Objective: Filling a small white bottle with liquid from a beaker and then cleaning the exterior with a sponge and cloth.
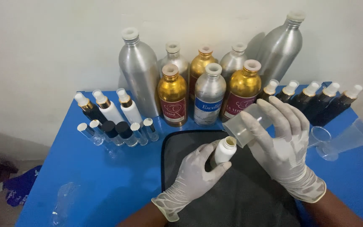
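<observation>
My left hand [192, 178], in a white glove, grips a small white bottle [223, 150] with a gold open neck, held over a dark mat [248, 201]. My right hand [284, 143], also gloved, holds a clear plastic cup [248, 124] tipped on its side, its rim right at the bottle's mouth. Both hands hover above the mat near the table's middle.
On the blue table [106, 185] silver and gold metal bottles [209, 94] stand along the wall. Small spray bottles [106, 107] and clear vials [118, 132] sit at left, dark spray bottles [316, 98] at right. A clear measuring cup [349, 136] lies right; a clear plastic piece [61, 201] lies front left.
</observation>
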